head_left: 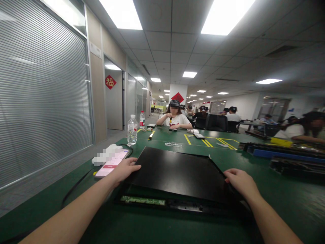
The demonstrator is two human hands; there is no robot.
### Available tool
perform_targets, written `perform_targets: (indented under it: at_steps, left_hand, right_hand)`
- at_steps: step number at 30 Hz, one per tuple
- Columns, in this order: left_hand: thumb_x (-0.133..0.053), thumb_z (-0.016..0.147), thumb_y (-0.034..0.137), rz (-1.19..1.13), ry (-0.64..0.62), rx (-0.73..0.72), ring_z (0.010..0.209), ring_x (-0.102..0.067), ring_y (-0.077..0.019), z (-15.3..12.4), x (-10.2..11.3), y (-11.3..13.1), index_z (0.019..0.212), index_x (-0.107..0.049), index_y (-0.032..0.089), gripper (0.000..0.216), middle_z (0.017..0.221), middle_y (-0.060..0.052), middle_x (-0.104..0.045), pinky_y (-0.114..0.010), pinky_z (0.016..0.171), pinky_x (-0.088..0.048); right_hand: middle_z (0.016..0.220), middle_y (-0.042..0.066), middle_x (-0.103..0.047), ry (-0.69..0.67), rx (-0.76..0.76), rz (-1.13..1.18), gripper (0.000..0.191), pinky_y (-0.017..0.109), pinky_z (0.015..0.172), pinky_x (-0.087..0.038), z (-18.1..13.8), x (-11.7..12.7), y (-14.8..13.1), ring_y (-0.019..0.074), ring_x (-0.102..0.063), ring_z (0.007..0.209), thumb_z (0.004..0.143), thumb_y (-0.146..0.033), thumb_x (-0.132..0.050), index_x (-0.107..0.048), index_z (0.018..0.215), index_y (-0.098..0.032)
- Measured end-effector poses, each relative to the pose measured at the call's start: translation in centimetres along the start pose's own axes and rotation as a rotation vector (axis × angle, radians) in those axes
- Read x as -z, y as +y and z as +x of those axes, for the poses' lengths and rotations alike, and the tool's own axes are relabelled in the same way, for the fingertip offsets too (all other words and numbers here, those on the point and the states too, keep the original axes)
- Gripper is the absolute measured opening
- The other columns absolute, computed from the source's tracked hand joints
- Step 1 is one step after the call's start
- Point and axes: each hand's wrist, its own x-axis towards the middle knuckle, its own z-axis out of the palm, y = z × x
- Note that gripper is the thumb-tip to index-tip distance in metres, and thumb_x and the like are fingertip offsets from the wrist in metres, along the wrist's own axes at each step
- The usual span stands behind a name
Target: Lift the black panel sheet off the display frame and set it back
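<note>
Left hand (127, 168), right hand (238, 180) | fingers pinch black panel (177, 173) at side edges | we should support it evenly, untwisted

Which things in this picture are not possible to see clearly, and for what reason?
All in the head view:
- Underside of the black panel: hidden by the panel itself.
- Some fingers of the right hand: hidden by the hand itself.
- Markings on the green circuit strip: too small and blurred.
- Writing on the phone: too small.
- Person at far right: blurred and cut off by the right edge.
</note>
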Motion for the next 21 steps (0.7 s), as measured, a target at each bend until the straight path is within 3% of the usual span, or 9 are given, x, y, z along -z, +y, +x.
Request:
perform_targets:
  at_steps: [10,21]
  left_hand:
    - [-0.077,0.054,0.029,-0.044,-0.009,0.010,0.080,-0.068,-0.0240,0.10,-0.07,-0.07,0.096,-0.060,0.015,0.047,0.086,-0.008,-0.073,-0.033,0.076,-0.051]
    - [-0.073,0.057,0.023,-0.019,0.025,0.048,0.073,-0.068,-0.0240,-0.14,-0.36,0.35,0.094,-0.059,0.016,0.040,0.078,-0.005,-0.073,-0.032,0.069,-0.052]
  right_hand:
    - [0.078,0.003,-0.071,-0.007,-0.003,-0.007,0.030,0.029,0.057,-0.042,0.25,-0.15,0.25,0.0216,-0.063,0.072,0.070,-0.041,-0.046,-0.069,0.083,-0.025]
    - [0.079,0.003,-0.071,0.001,-0.011,-0.030,0.029,0.029,0.059,-0.042,0.13,-0.03,0.04,0.0227,-0.063,0.075,0.070,-0.039,-0.046,-0.069,0.082,-0.026]
